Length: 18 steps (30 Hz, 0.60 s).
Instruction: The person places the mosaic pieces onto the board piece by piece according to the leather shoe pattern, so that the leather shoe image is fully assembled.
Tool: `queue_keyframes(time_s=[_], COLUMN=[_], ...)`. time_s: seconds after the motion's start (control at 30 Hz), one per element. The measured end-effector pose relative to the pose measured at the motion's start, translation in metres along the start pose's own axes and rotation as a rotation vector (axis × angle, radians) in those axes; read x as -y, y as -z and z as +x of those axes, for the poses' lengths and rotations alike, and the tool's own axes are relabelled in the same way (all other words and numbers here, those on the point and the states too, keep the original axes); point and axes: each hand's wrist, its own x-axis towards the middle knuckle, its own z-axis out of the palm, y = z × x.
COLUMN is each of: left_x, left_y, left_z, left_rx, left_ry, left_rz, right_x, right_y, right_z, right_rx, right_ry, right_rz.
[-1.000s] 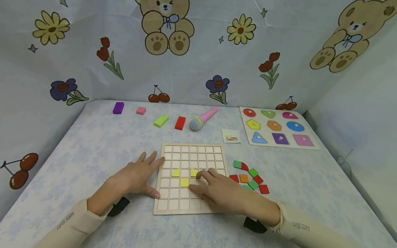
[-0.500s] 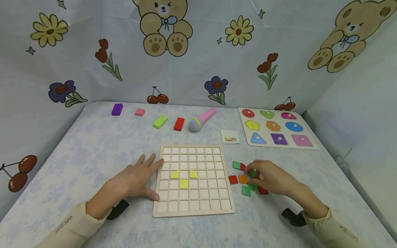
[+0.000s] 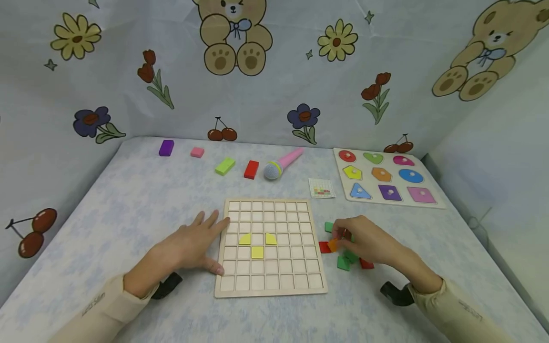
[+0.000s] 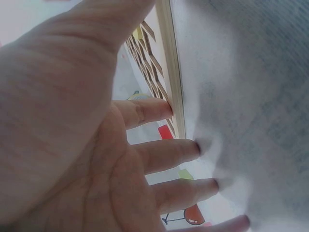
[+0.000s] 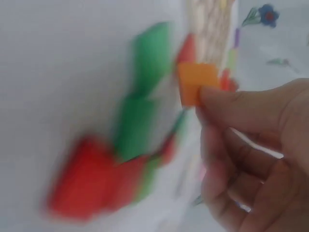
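Note:
My right hand [image 3: 371, 240] pinches an orange square tile [image 5: 197, 82] between thumb and fingers, just above the loose tiles right of the board. Beneath and around it lie red and green tiles, among them a green tile [image 3: 343, 263] and a red tile [image 3: 324, 247]; some are hidden by the hand. With fingers spread, my left hand [image 3: 188, 245] rests at the left edge of the wooden grid board [image 3: 271, 294], thumb and a fingertip touching its rim. On the board sit a yellow square tile [image 3: 257, 252] and two yellow tiles with a curved side, one a yellow quarter-round [image 3: 245, 239].
Behind the board lie a pink toy microphone [image 3: 283, 163], a red block [image 3: 251, 169], a lime block [image 3: 225, 166], a pink block [image 3: 197, 152] and a purple block [image 3: 166, 148]. A small pattern card [image 3: 321, 188] and a knobbed shape puzzle [image 3: 388, 178] lie back right.
My right hand has left the board for the loose tiles at the right and now lifts the orange tile there. The left hand has stayed at the board's left edge.

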Motion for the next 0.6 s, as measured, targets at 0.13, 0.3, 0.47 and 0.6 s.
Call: queue_keyframes(time_s=[0.13, 0.3, 0.47, 0.6], left_x=[-0.001, -0.001, 0.000, 0.001], left_y=[0.002, 0.002, 0.002, 0.001], left_z=[0.001, 0.002, 0.002, 0.000], left_rx=[-0.001, -0.005, 0.006, 0.002], left_ry=[0.008, 0.013, 0.020, 0.015], left_rz=[0.007, 0.011, -0.010, -0.010], right_x=[0.030, 0.069, 0.106, 0.124], right_y=[0.004, -0.015, -0.040, -0.054], right_z=[0.020, 0.056, 0.081, 0.092], right_rx=[0.015, 0.007, -0.010, -0.012], right_ry=[0.031, 0.173, 0.264, 0.285], right_rz=[0.027, 0.120, 0.145, 0.118])
